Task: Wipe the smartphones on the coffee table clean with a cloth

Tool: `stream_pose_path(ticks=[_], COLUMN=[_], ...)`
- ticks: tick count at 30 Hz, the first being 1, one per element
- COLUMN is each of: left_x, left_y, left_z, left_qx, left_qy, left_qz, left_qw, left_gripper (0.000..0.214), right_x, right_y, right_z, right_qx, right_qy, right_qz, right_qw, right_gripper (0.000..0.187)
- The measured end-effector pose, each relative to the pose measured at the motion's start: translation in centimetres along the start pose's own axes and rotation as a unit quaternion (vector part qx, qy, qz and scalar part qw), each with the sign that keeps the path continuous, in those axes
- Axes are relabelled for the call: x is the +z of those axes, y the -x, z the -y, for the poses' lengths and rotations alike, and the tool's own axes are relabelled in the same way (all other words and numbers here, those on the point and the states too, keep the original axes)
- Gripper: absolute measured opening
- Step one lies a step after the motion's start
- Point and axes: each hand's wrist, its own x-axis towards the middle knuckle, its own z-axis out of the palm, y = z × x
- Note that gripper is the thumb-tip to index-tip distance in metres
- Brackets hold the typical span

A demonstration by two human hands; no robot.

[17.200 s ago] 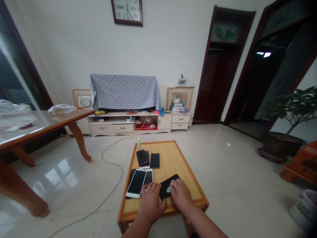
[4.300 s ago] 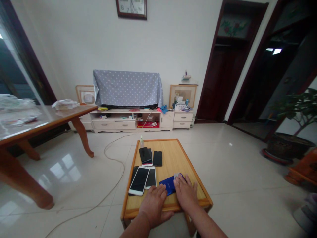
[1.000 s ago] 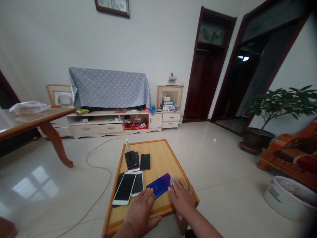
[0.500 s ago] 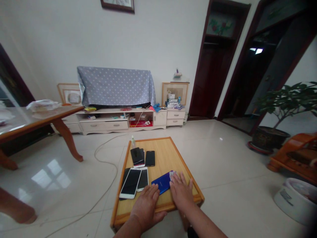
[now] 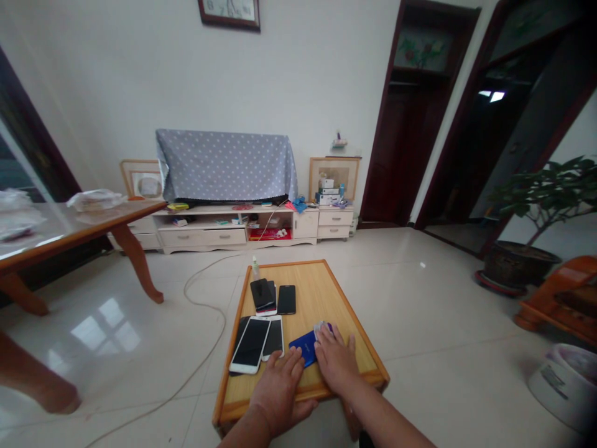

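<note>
Both hands lie open and palm-down. The left hand (image 5: 280,387) rests on the tray with its fingertips just beside a blue smartphone (image 5: 305,347). The right hand (image 5: 334,364) lies over that phone's right end, its fingers touching a small pale cloth (image 5: 319,328); whether it grips the cloth, I cannot tell.

The bamboo tray (image 5: 321,292) holds seven phones. At 11 o'clock from the hands lie two white-framed smartphones (image 5: 250,345), partly overlapping a dark phone (image 5: 241,326). Farther out at 12 o'clock are a stack of two black phones (image 5: 262,295) and one lone black phone (image 5: 286,300). A small spray bottle (image 5: 255,269) stands at the far rim.

At 4 o'clock sits a white plastic tub (image 5: 562,389), its contents unclear; at 2 o'clock, a plant in a dark pot (image 5: 513,264).
</note>
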Motion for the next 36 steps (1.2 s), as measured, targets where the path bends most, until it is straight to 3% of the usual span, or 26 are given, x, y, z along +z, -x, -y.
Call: stream_pose_path(ticks=[4,11,13,18,20,24,26,31,33,36], left_x=[0.1,-0.2,-0.4,-0.1,0.0,-0.4,-0.8,-1.2,-1.0,-0.6], left_y=[0.1,0.4,0.4,0.5,0.4,0.3,0.2,0.0,0.0,0.0], left_z=[0.2,-0.1,-0.2,-0.2,-0.2,-0.8,-1.3,-2.2,-2.2,-1.9], left_qx=[0.011,0.033,0.038,0.049,0.057,0.062,0.058,0.053,0.052,0.045], left_qy=[-0.01,-0.036,-0.045,-0.06,-0.068,-0.083,-0.089,-0.08,-0.081,-0.089], left_qz=[-0.006,-0.04,-0.044,-0.073,-0.087,-0.094,-0.097,-0.095,-0.093,-0.097], left_qw=[1.0,0.998,0.997,0.994,0.992,0.99,0.99,0.991,0.991,0.99], left_gripper=[0.085,0.073,0.07,0.067,0.065,0.066,0.066,0.062,0.063,0.068], right_x=[1.0,-0.4,-0.5,0.4,0.2,-1.1,-1.5,-0.8,-0.9,-1.8], right_y=[2.1,1.1,1.2,3.2,3.4,2.4,2.3,4.1,4.1,2.9], right_z=[-0.4,-2.8,-2.6,-1.1,-1.1,-2.5,-2.8,-1.5,-1.4,-2.2], right_qx=[-0.09,0.053,0.059,-0.072,-0.089,0.024,0.045,-0.103,-0.127,-0.038], right_qy=[-0.023,0.015,0.021,-0.023,-0.035,-0.017,-0.012,-0.058,-0.065,-0.047], right_qz=[0.014,-0.013,-0.013,0.016,0.018,-0.005,-0.01,0.045,0.052,0.024], right_qw=[0.996,0.998,0.998,0.997,0.995,1.0,0.999,0.992,0.988,0.998], right_gripper=[0.05,0.052,0.052,0.051,0.05,0.051,0.051,0.051,0.05,0.05])
